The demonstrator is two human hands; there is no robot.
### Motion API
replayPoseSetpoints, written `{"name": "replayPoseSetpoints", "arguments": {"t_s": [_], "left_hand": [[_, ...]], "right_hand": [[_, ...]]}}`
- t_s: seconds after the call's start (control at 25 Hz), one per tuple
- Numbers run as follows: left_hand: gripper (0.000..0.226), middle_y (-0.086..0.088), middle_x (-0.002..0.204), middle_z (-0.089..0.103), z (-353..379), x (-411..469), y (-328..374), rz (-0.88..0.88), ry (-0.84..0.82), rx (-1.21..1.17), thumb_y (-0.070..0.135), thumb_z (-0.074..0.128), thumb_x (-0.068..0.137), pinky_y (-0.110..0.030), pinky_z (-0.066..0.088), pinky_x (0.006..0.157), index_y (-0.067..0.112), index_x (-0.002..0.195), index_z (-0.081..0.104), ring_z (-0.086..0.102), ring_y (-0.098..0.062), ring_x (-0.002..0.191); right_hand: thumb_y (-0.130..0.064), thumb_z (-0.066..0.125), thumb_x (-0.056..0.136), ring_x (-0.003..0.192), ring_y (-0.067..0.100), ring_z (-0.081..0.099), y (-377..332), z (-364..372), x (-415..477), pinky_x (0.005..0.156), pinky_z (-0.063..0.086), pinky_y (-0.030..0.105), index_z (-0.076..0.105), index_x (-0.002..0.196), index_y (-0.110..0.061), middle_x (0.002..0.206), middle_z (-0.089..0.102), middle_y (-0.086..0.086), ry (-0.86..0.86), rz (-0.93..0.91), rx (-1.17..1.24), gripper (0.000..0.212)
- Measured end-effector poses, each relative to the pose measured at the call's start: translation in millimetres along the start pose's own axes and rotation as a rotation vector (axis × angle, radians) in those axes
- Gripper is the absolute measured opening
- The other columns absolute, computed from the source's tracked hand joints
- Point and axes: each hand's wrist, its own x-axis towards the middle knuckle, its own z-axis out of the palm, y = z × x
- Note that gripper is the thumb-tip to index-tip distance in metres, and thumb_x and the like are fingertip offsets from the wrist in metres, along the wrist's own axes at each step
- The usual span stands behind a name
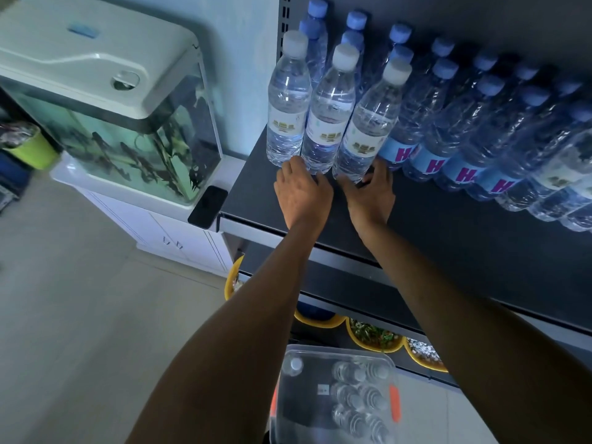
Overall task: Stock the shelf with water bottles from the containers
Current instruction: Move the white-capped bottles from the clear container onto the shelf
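1. Three white-cap bottles stand in a row at the front left of the shelf (448, 238), at 12 o'clock: left white-cap bottle (288, 100), middle white-cap bottle (330, 116), right white-cap bottle (371, 123). All have clear bodies and pale labels with gold print, too blurred to read.
2. Blue-cap bottles (448, 123) stand in rows behind them and out toward 2–3 o'clock. Their blue labels carry a big magenta "H" (400, 153). No other text is legible.
3. Left hand (302, 193) is seen from the back. Its bent fingers are at the feet of the left and middle white-cap bottles, fingertips hidden, so I can't tell if it grips.
4. Right hand (371, 193) has thumb and fingers curled round the base of the right white-cap bottle.
5. Clear container (336, 351) is on the floor at 6 o'clock, with orange latches and more bottles seen cap-up inside.
6. The shelf is dark and matte, with a grey front edge. Lower tiers hold yellow bowls (374, 349) at 5 o'clock.
7. Fish tank (128, 133) with dark fish is at 10 o'clock, on a white cabinet (179, 232). A black phone (208, 206) lies on the cabinet's corner, just beside the shelf.
8. Green bucket (32, 149) is at 9 o'clock. The floor (80, 299) is beige tile.
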Motion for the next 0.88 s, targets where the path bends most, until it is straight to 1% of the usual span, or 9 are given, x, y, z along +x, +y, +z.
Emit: {"name": "replayPoseSetpoints", "arguments": {"t_s": [0.08, 0.16, 0.28, 0.36, 0.52, 0.6, 0.72, 0.8, 0.88], "left_hand": [[0.018, -0.007, 0.101, 0.061, -1, -1, 1, -0.001, -0.002, 0.002, 0.017, 0.059, 0.086, -0.034, 0.035, 0.088, 0.008, 0.101, 0.058, 0.054, -0.028, 0.101], [0.02, -0.008, 0.103, 0.062, -4, -3, 3, -0.014, -0.021, 0.004, 0.018, 0.058, 0.086, -0.036, 0.037, 0.09, 0.007, 0.103, 0.06, 0.054, -0.029, 0.102], [0.024, -0.009, 0.105, 0.058, -9, -6, 5, -0.023, -0.012, -0.028, 0.018, 0.06, 0.085, -0.04, 0.044, 0.089, 0.005, 0.105, 0.058, 0.055, -0.031, 0.097], [0.026, -0.003, 0.105, 0.048, -19, -15, 6, -0.032, -0.027, -0.119, 0.02, 0.063, 0.086, -0.038, 0.046, 0.083, 0.007, 0.105, 0.052, 0.052, -0.026, 0.089], [0.032, 0.001, 0.108, 0.048, -39, -72, 1, 0.047, -0.103, -0.193, 0.025, 0.066, 0.088, -0.025, 0.04, 0.075, 0.01, 0.111, 0.051, 0.05, -0.016, 0.086], [0.033, 0.001, 0.108, 0.048, -46, -119, -4, 0.081, -0.111, -0.277, 0.021, 0.067, 0.086, -0.022, 0.043, 0.074, 0.009, 0.113, 0.052, 0.051, -0.016, 0.088], [0.035, -0.002, 0.106, 0.047, -44, -214, -29, 0.09, -0.18, -0.287, 0.013, 0.069, 0.084, -0.01, 0.038, 0.078, 0.005, 0.114, 0.053, 0.048, -0.011, 0.088], [0.039, -0.002, 0.107, 0.049, -32, -278, -68, 0.016, -0.245, -0.235, 0.016, 0.069, 0.083, -0.014, 0.043, 0.081, 0.005, 0.117, 0.053, 0.052, -0.017, 0.09], [0.042, -0.004, 0.109, 0.05, -20, -338, -114, -0.06, -0.337, -0.165, 0.024, 0.067, 0.083, -0.034, 0.051, 0.082, 0.008, 0.119, 0.053, 0.054, -0.021, 0.092]], "right_hand": [[-0.053, 0.077, 0.072, 0.089, 0.017, 0.062, 2, 0, 2, 0.089, 0.053, 0.05, 0.059, 0.116, -0.019, 0.106, 0.058, -0.004, -0.022, 0.011, -0.001, 0.059], [-0.052, 0.08, 0.071, 0.091, 0.014, 0.064, 3, -9, 5, 0.088, 0.056, 0.045, 0.058, 0.125, -0.02, 0.111, 0.061, -0.004, -0.108, 0.081, 0.078, 0.066], [-0.028, 0.082, 0.082, 0.106, 0.014, 0.065, 6, -32, -3, 0.08, 0.054, 0.024, 0.04, 0.151, -0.016, 0.125, 0.063, 0.004, -0.275, 0.18, 0.331, 0.082], [-0.016, 0.078, 0.087, 0.114, 0.017, 0.062, 11, -49, -26, 0.082, 0.051, 0.02, 0.036, 0.153, -0.012, 0.132, 0.06, 0.008, -0.273, 0.17, 0.389, 0.079], [-0.014, 0.074, 0.091, 0.117, 0.016, 0.06, 26, -85, -92, 0.089, 0.05, 0.017, 0.052, 0.14, -0.011, 0.126, 0.061, 0.006, -0.229, 0.081, 0.456, 0.054], [-0.014, 0.073, 0.091, 0.112, 0.013, 0.061, 39, -107, -126, 0.086, 0.049, 0.015, 0.058, 0.132, -0.011, 0.123, 0.062, 0.006, -0.176, -0.016, 0.46, 0.044], [-0.013, 0.07, 0.09, 0.097, 0.01, 0.061, 85, -140, -184, 0.079, 0.052, 0.021, 0.061, 0.121, -0.013, 0.115, 0.063, 0.008, -0.128, -0.073, 0.418, 0.033], [-0.011, 0.068, 0.088, 0.088, 0.011, 0.059, 134, -157, -224, 0.078, 0.052, 0.023, 0.062, 0.116, -0.011, 0.107, 0.064, 0.012, -0.104, -0.011, 0.368, 0.028], [-0.008, 0.065, 0.086, 0.083, 0.013, 0.059, 193, -166, -263, 0.077, 0.051, 0.024, 0.063, 0.111, -0.006, 0.102, 0.064, 0.018, -0.081, 0.082, 0.28, 0.025]]}}
